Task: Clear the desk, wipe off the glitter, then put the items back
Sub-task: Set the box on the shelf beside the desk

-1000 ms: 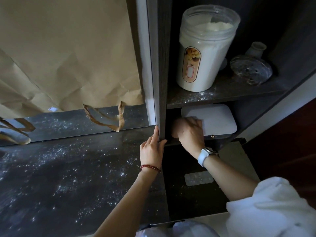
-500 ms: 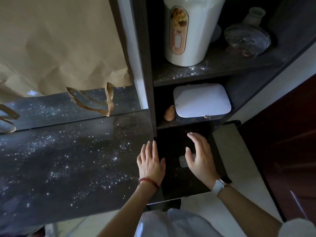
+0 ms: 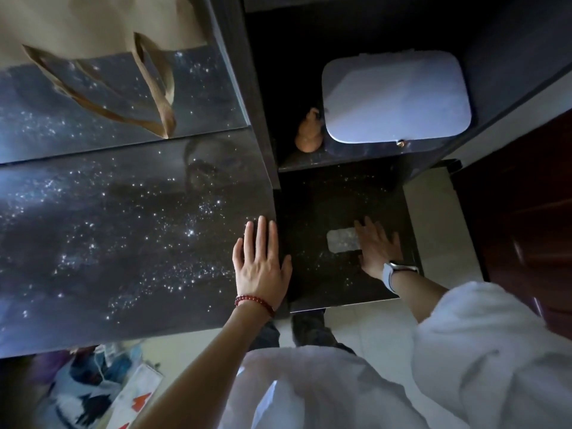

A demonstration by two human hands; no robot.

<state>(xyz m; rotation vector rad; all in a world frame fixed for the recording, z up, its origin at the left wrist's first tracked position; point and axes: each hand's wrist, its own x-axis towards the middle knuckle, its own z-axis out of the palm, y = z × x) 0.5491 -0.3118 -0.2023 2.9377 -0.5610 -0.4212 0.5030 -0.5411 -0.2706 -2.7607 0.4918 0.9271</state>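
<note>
Glitter (image 3: 173,243) lies scattered loose across the dark desk (image 3: 93,289), likely too fine to pick up, so wiping looks the way to lift it. The left hand (image 3: 260,267) rests flat and spread at the desk's right edge, holding nothing. On the lower shelf (image 3: 312,289), the right hand (image 3: 376,249) lies open, fingers touching a small pale, glitter-dusted pad (image 3: 342,240), probably light.

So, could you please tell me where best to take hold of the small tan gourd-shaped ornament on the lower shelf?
Probably pinch the small tan gourd-shaped ornament at its narrow waist, coming from the open front. The white rounded-rectangle box crowds its right, the dark upright shelf panel its left.
</note>
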